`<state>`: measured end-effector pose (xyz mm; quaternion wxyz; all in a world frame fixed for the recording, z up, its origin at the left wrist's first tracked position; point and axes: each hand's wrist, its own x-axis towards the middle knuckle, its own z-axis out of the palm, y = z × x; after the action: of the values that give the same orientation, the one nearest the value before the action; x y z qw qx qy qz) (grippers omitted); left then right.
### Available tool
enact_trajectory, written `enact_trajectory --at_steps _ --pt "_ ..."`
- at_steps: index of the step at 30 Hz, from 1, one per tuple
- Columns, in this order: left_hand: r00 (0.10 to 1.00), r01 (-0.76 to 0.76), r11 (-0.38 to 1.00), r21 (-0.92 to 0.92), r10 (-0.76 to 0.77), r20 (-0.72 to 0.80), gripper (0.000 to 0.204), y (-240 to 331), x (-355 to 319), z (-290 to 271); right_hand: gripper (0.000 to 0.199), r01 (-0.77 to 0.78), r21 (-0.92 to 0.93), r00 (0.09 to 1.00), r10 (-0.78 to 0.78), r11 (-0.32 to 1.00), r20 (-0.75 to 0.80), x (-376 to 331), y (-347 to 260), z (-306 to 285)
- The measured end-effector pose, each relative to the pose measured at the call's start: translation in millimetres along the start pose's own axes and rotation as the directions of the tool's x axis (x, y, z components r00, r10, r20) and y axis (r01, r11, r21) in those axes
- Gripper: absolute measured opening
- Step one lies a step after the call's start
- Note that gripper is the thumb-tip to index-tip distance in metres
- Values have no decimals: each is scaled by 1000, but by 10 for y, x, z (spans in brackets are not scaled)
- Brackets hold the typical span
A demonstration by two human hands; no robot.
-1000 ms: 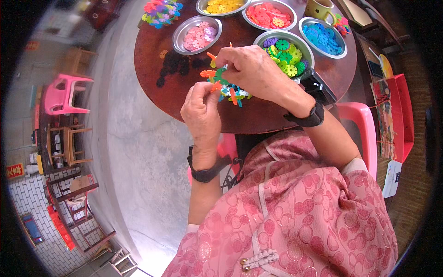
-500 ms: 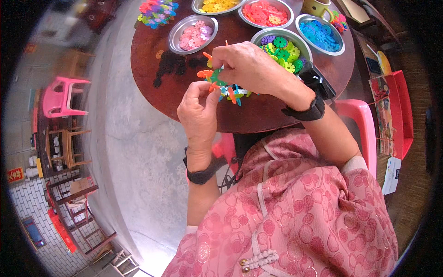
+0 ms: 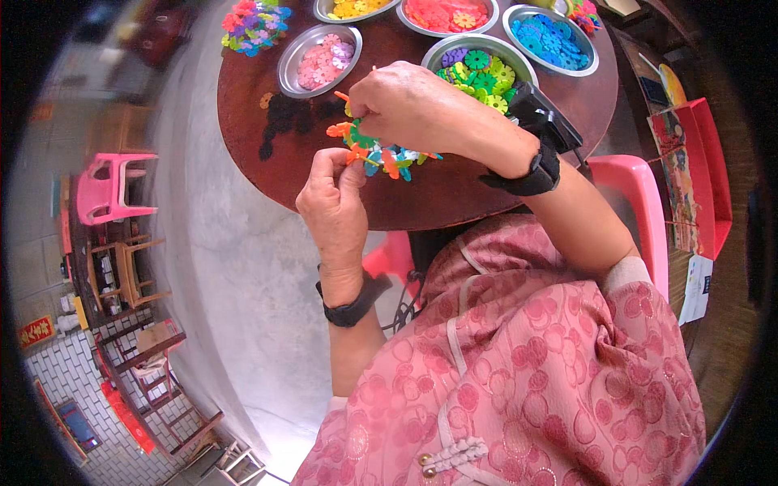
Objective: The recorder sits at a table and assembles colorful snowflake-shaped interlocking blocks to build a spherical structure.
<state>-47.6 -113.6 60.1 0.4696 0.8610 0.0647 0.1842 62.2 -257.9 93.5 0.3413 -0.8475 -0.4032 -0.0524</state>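
Observation:
Above the near edge of the round table, both hands hold a linked cluster of flower-shaped plastic discs [image 3: 391,164] in orange, green, blue and white. My left hand [image 3: 332,194] is closed, thumb and index finger pinching an orange disc at the cluster's near left side. Over the top of it, my right hand [image 3: 421,109] is closed with its fingertips at the green and orange discs. The back of that hand hides part of its grip. Just beyond it stands a metal bowl [image 3: 523,61] of green, yellow-green and purple discs.
Further metal bowls hold pink discs [image 3: 316,69], yellow discs [image 3: 361,6], coral discs [image 3: 446,13] and blue discs [image 3: 551,40]. Black discs [image 3: 293,116] lie on the dark table [image 3: 267,166]. A multicoloured disc ball [image 3: 255,26] sits far left. A pink chair [image 3: 628,182] is at right.
The whole view has shifted a little, so the table and bowls appear further left. Both hands keep their hold on the cluster, with only slight movement of the fingers.

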Motion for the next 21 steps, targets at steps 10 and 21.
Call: enact_trajectory --at_steps 10,21 --pt "985 -165 953 254 174 -16 8 47 -51 102 18 16 55 996 -21 998 87 -8 -42 -139" --pt "938 -304 879 367 343 -44 8 27 -35 172 13 -109 164 979 77 981 187 -13 -75 -157"
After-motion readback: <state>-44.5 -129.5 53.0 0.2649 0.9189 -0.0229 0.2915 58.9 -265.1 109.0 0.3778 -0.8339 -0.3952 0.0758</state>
